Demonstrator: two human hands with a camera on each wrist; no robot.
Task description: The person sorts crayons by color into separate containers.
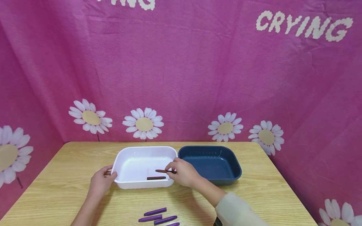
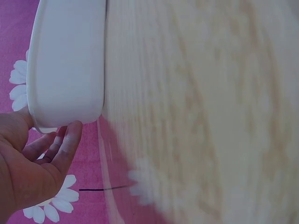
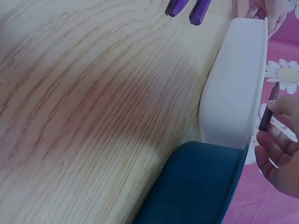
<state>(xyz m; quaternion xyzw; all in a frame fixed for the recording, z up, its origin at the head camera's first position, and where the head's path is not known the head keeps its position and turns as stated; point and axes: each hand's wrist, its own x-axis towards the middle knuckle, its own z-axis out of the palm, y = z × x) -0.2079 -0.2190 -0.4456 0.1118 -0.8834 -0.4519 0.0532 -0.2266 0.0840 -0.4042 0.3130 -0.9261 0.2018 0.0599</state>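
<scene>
My right hand (image 1: pixel 183 171) pinches a dark brown crayon (image 3: pixel 269 108) between thumb and fingers, above the right side of a white plastic basin (image 1: pixel 144 185). Inside that basin, near its front wall, lies another brown crayon (image 1: pixel 156 178). At the basin's left end, my left hand (image 1: pixel 102 181) grips the rim, thumb on top. The left wrist view shows its fingers (image 2: pixel 70 140) against the outside of the white wall. In front of the basin, several purple crayons (image 1: pixel 155 212) lie on the table.
A dark blue basin (image 1: pixel 238 172) stands right beside the white one, to its right. Both are on a light wooden table (image 1: pixel 263 201). A pink cloth (image 1: pixel 181 78) with daisies and lettering hangs behind the table and along its sides.
</scene>
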